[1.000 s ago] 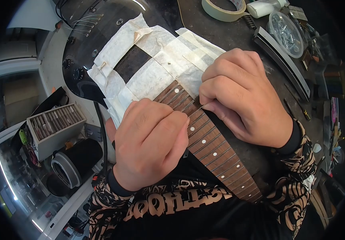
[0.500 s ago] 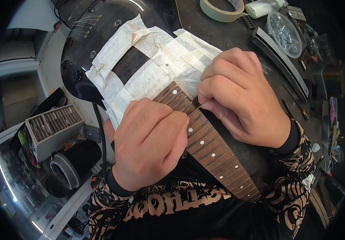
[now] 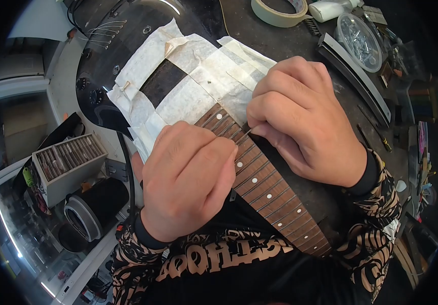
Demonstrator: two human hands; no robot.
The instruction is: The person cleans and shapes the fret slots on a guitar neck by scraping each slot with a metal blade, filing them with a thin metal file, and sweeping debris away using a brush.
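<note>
A guitar's brown fretboard [image 3: 264, 188] with white dot inlays runs diagonally between my hands. My left hand [image 3: 186, 178] is closed, thumb and index finger pinched together over the fretboard's left edge. Across the board, my right hand [image 3: 310, 127] pinches at the opposite edge, its other fingers curled. A thin wire-like strip [image 3: 243, 138], much like a piece of fret wire, spans the gap between the two pinches, lying along the fret direction. My fingers hide its ends. Pale masking tape [image 3: 183, 104] covers the black guitar body [image 3: 94, 71] around the fretboard's upper end.
At the top are a tape roll [image 3: 275, 18] and a white bottle [image 3: 330, 9]. A clear tub of small metal parts [image 3: 358, 43] and a long dark bar [image 3: 353, 79] lie on the right. On the left stand a slotted box [image 3: 71, 157] and a black cup [image 3: 99, 208].
My right hand has shifted slightly up and left, and my left hand slightly up. Both keep their pinch, and the thin strip between them shows a little more plainly.
</note>
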